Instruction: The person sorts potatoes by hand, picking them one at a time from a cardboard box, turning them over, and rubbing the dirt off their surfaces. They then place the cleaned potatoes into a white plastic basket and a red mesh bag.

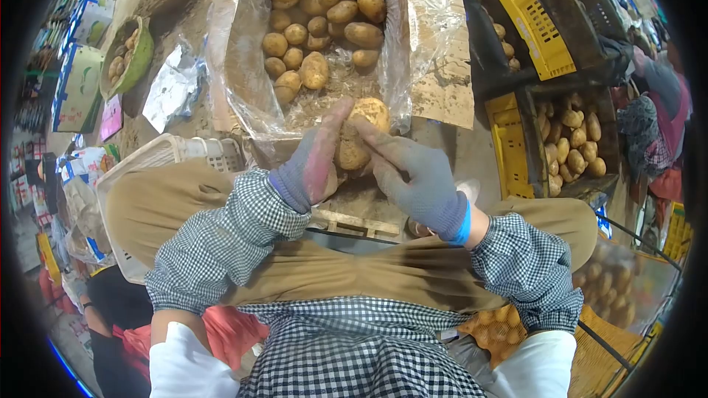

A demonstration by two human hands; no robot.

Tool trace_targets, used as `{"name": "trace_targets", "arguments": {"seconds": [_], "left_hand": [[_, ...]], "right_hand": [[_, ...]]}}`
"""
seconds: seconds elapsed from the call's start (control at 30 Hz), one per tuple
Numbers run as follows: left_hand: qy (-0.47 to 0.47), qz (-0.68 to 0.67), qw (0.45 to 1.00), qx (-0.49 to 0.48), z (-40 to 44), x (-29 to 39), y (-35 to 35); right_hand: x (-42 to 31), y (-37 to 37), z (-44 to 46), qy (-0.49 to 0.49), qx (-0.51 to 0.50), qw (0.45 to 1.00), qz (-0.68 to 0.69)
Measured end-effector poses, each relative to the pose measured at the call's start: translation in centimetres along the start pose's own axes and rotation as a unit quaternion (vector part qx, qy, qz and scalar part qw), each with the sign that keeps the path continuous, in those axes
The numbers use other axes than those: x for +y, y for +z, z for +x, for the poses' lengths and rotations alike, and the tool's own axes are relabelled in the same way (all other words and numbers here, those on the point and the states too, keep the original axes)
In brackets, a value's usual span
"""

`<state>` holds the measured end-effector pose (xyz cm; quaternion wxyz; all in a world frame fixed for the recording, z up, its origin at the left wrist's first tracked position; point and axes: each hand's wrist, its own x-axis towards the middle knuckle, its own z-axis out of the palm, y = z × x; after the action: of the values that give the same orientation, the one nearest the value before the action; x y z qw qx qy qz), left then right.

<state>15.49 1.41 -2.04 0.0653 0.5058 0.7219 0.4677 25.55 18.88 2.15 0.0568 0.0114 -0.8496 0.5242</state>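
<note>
An open cardboard box (pixel 442 81) lined with clear plastic stands in front of me, with several potatoes (pixel 342 11) inside, mostly toward its far end. Above its near edge, a dirt-smeared potato (pixel 352 149) lies between my gloved hands, and a paler potato (pixel 371 113) sits just beyond it, against the fingers. My left hand (pixel 318 153), in a grey and pink glove, has its fingers together along the potato's left side. From the right, my right hand (pixel 409 175), in a grey glove, touches the potatoes with its fingertips.
A white plastic basket (pixel 173 149) stands at the left by my knee. Farther left are a green bowl (pixel 140 63) and crumpled plastic (pixel 173 87). Yellow crates (pixel 509 144) with potatoes (pixel 571 144) stand at the right, near another person (pixel 664 103). A dark-sleeved person (pixel 118 332) is at lower left.
</note>
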Motion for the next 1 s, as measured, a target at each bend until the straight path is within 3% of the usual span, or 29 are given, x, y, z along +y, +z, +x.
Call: {"name": "trace_targets", "arguments": {"seconds": [0.1, 0.2, 0.33, 0.4, 0.5, 0.63, 0.73, 0.83, 0.93, 1.0], "left_hand": [[0.012, 0.003, 1.000, 0.020, 0.7, 0.9, 0.3], [0.011, -0.151, 0.988, 0.015, 1.4, 1.6, 0.2], [0.005, 0.006, 1.000, 0.004, 0.2, 0.9, 0.1], [0.004, 0.011, 1.000, -0.002, 0.1, 0.7, 0.1], [0.000, 0.012, 1.000, -0.007, -0.2, 0.4, 0.0], [0.005, 0.025, 1.000, -0.009, -0.1, 0.7, 0.1], [0.006, 0.030, 0.999, -0.015, -0.1, 0.5, 0.1], [0.009, 0.037, 0.999, -0.024, -0.1, 0.5, -0.2], [0.002, 0.024, 0.999, -0.035, -0.2, 0.3, -0.1], [-0.056, -0.050, 0.995, -0.059, -0.2, -0.4, 0.1]], "right_hand": [[0.1, -1.3, 0.9, 0.085, -0.023, 0.996, 0.031], [-0.9, -1.1, 0.5, 0.079, -0.005, 0.995, 0.063], [0.0, -0.9, 0.3, 0.034, -0.030, 0.999, -0.004], [-0.7, -1.6, 1.0, 0.107, -0.016, 0.994, 0.019], [-0.2, -0.8, 0.1, 0.034, -0.016, 0.999, 0.009], [-0.2, -1.0, 0.4, 0.099, -0.026, 0.995, 0.021], [0.0, -0.8, 0.5, 0.092, 0.036, 0.992, 0.084], [0.2, -0.3, -0.1, 0.037, -0.044, 0.998, 0.019], [0.8, -0.3, 0.3, 0.073, 0.003, 0.996, 0.046], [1.2, 0.5, 0.2, 0.027, 0.035, 0.993, 0.109]]}}
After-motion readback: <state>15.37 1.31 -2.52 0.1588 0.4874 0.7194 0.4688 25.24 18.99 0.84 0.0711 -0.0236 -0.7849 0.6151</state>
